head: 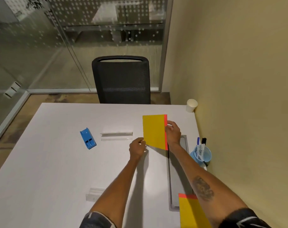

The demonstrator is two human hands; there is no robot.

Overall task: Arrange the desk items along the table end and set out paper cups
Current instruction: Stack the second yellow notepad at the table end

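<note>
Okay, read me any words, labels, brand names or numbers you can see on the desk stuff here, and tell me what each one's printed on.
No text here can be read.
Markers in the blue cup: print on the barrels, too small and blurred to read.
Yellow pad held by the left hand and right hand: no lettering visible.
Second yellow pad, blue block, paper cup: no lettering visible.

A black mesh chair (121,79) faces me across my white bench (49,162). Dotted glass partitions (74,38) stand behind it. A yellow wall (238,63) runs along my right.
</note>
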